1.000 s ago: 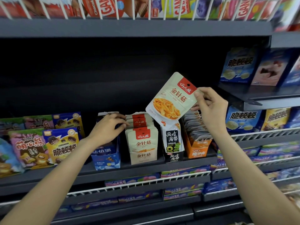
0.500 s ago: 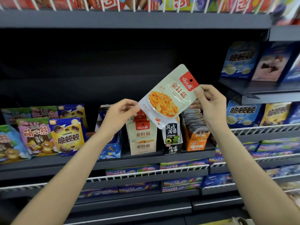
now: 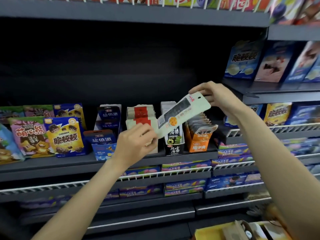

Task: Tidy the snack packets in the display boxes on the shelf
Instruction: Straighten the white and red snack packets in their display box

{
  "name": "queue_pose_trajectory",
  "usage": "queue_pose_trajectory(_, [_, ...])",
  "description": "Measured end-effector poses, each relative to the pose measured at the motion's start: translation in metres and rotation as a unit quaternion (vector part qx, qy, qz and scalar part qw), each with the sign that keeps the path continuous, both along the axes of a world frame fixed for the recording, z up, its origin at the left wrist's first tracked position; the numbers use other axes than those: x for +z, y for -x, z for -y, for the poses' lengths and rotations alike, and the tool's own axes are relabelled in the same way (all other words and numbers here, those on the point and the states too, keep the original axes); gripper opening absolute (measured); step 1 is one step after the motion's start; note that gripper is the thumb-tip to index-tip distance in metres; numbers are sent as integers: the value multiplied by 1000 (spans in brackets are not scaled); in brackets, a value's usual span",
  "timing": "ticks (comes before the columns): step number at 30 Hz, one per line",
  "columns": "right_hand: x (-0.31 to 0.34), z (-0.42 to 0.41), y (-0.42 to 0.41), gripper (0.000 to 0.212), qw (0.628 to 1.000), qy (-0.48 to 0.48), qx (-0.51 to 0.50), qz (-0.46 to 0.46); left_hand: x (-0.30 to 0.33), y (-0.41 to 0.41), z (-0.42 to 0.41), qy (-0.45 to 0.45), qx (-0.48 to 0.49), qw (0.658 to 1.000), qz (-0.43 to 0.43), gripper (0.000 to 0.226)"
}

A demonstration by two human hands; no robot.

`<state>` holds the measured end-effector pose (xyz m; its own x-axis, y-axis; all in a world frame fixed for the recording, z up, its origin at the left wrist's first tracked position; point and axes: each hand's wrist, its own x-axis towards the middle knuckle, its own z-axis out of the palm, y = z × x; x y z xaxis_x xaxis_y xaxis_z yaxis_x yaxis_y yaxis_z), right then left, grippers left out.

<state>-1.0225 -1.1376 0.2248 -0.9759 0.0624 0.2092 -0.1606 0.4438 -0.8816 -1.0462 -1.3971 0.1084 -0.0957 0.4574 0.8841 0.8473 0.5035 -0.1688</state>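
Item: pale packet (image 3: 181, 113), back face showing, held tilted in the air in front of the shelf (image 3: 52, 164), above the display boxes.
Right hand (image 3: 216, 97): fingers curled round the packet's top end, by the hang hole.
Left hand (image 3: 136, 141): fingers pinch the packet's lower corner.
Destination, judged: beige box (image 3: 138, 116) of red-labelled packets, directly behind the left hand, between the blue box (image 3: 105, 135) and black box (image 3: 174, 142).
Step in hand: returning a loose packet to its box.
Next move calls for: turning the printed face forward, standing the packet upright, sliding it in among its fellows without buckling them.
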Motion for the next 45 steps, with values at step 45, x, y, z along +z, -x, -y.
queue_pose_trajectory(45, [-35, 8, 27, 8, 979, 129, -70, -142, 42, 61, 22, -209, -24, 829, 519, 12])
